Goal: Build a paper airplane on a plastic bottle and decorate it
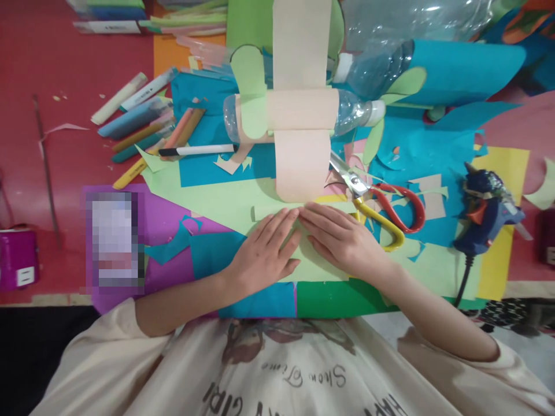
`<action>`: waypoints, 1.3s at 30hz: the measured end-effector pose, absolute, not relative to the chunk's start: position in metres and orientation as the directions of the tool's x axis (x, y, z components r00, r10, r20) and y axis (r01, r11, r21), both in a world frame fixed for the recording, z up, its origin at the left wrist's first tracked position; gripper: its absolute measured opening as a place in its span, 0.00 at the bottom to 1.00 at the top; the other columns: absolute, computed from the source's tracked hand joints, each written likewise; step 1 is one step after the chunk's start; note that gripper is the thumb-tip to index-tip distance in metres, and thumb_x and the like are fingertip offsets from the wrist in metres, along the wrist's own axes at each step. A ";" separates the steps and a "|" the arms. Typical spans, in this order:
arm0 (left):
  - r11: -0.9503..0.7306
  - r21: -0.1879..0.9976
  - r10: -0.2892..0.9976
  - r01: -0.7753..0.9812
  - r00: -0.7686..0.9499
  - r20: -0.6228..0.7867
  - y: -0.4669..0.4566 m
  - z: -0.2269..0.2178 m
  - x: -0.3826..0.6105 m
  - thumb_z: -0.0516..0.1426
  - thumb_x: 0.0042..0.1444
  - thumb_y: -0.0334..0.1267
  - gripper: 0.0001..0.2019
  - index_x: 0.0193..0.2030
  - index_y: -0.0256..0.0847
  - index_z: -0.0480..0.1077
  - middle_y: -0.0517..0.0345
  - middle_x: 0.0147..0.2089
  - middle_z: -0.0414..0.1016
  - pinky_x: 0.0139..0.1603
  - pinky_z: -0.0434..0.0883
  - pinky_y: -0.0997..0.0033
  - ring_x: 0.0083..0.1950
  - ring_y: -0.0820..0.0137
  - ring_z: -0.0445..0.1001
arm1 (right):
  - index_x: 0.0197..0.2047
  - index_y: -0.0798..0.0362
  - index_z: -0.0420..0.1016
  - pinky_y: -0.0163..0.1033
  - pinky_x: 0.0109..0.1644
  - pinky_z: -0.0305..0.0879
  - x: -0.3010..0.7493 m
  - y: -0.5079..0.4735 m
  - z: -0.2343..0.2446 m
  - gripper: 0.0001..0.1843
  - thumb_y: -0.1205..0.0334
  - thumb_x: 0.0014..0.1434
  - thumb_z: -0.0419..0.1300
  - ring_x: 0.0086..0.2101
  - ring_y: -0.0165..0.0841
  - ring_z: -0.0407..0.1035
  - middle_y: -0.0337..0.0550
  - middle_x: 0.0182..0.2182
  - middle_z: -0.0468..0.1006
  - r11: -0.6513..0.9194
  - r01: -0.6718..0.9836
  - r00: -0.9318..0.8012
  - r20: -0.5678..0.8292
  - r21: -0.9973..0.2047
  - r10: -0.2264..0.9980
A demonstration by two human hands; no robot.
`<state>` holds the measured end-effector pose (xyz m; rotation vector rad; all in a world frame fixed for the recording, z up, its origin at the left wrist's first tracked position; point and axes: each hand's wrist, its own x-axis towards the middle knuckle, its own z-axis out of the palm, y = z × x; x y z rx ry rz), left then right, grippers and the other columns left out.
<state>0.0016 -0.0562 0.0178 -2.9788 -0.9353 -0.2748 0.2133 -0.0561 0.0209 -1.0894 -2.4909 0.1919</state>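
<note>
My left hand [265,249] lies flat, fingers stretched out, on a light green sheet of paper [225,199]. My right hand [342,238] lies flat beside it on the same sheet, its fingertips touching those of the left. Both press the paper down and hold nothing. Just beyond the fingertips, a beige paper strip [301,164] curls down from a clear plastic bottle [351,110] lying on its side, wrapped in beige and green paper.
Red and yellow scissors [381,208] lie right of my right hand. A blue glue gun [485,211] sits further right. A black and white pen [195,150] and several markers [139,124] lie at the left. Coloured paper scraps cover the table; a purple box [17,257] stands far left.
</note>
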 end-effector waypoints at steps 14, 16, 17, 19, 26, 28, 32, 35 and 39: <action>-0.811 0.138 0.579 0.568 0.814 0.050 -0.058 0.013 0.001 0.51 0.66 0.44 0.27 0.66 0.26 0.58 0.31 0.71 0.57 0.70 0.60 0.52 0.72 0.51 0.58 | 0.62 0.59 0.71 0.50 0.60 0.73 0.212 -0.066 0.003 0.23 0.72 0.64 0.54 0.57 0.44 0.71 0.54 0.53 0.79 0.640 0.668 -0.549 0.329 -0.378 0.768; -0.803 0.162 0.586 0.574 0.810 0.036 -0.058 0.012 0.001 0.52 0.66 0.45 0.28 0.66 0.26 0.57 0.31 0.71 0.55 0.71 0.58 0.52 0.73 0.51 0.56 | 0.64 0.56 0.69 0.50 0.60 0.72 0.212 -0.066 0.002 0.25 0.72 0.64 0.54 0.57 0.43 0.71 0.52 0.54 0.79 0.633 0.663 -0.549 0.316 -0.400 0.774; -0.801 0.170 0.587 0.574 0.809 0.033 -0.059 0.012 0.001 0.53 0.65 0.45 0.29 0.66 0.27 0.57 0.31 0.71 0.55 0.71 0.58 0.52 0.73 0.51 0.55 | 0.64 0.55 0.69 0.50 0.61 0.72 0.212 -0.066 0.002 0.25 0.72 0.64 0.54 0.57 0.43 0.71 0.52 0.54 0.79 0.631 0.662 -0.550 0.309 -0.405 0.776; -0.801 0.165 0.587 0.575 0.809 0.027 -0.059 0.011 0.001 0.53 0.65 0.45 0.29 0.66 0.27 0.57 0.32 0.71 0.55 0.71 0.58 0.52 0.73 0.51 0.56 | 0.64 0.55 0.69 0.50 0.61 0.72 0.212 -0.067 0.001 0.25 0.72 0.64 0.54 0.57 0.43 0.71 0.52 0.54 0.79 0.628 0.664 -0.550 0.304 -0.406 0.778; -0.815 0.097 0.578 0.571 0.812 0.078 -0.057 0.014 0.001 0.50 0.66 0.46 0.26 0.63 0.26 0.60 0.30 0.68 0.61 0.67 0.62 0.53 0.70 0.51 0.62 | 0.60 0.55 0.72 0.48 0.58 0.74 0.211 -0.066 0.002 0.21 0.70 0.65 0.53 0.55 0.42 0.73 0.51 0.53 0.80 0.627 0.692 -0.542 0.317 -0.357 0.778; -0.816 0.098 0.577 0.569 0.811 0.096 -0.055 0.015 0.002 0.51 0.66 0.46 0.27 0.62 0.24 0.60 0.30 0.67 0.63 0.67 0.63 0.54 0.68 0.51 0.64 | 0.59 0.58 0.73 0.48 0.56 0.75 0.210 -0.066 0.003 0.20 0.70 0.65 0.53 0.53 0.42 0.74 0.53 0.52 0.80 0.620 0.694 -0.530 0.324 -0.365 0.784; -0.816 0.118 0.577 0.566 0.805 0.137 -0.052 0.014 0.002 0.53 0.63 0.47 0.26 0.58 0.23 0.64 0.28 0.65 0.65 0.65 0.64 0.55 0.66 0.50 0.66 | 0.55 0.61 0.74 0.46 0.53 0.75 0.207 -0.065 0.004 0.17 0.69 0.65 0.53 0.51 0.42 0.75 0.56 0.52 0.80 0.603 0.710 -0.513 0.320 -0.363 0.797; -0.811 0.124 0.585 0.572 0.799 0.137 -0.051 0.015 0.003 0.53 0.63 0.47 0.26 0.57 0.23 0.65 0.26 0.64 0.66 0.62 0.66 0.53 0.65 0.49 0.67 | 0.55 0.61 0.74 0.48 0.50 0.75 0.205 -0.065 0.005 0.17 0.69 0.65 0.52 0.50 0.44 0.74 0.58 0.53 0.78 0.588 0.739 -0.516 0.285 -0.329 0.808; -0.806 0.095 0.592 0.584 0.797 0.120 -0.049 0.017 0.005 0.53 0.61 0.49 0.27 0.57 0.25 0.66 0.27 0.63 0.68 0.58 0.69 0.54 0.62 0.48 0.69 | 0.55 0.59 0.72 0.50 0.49 0.73 0.201 -0.065 0.005 0.19 0.72 0.64 0.50 0.50 0.45 0.73 0.58 0.56 0.76 0.557 0.779 -0.520 0.200 -0.289 0.831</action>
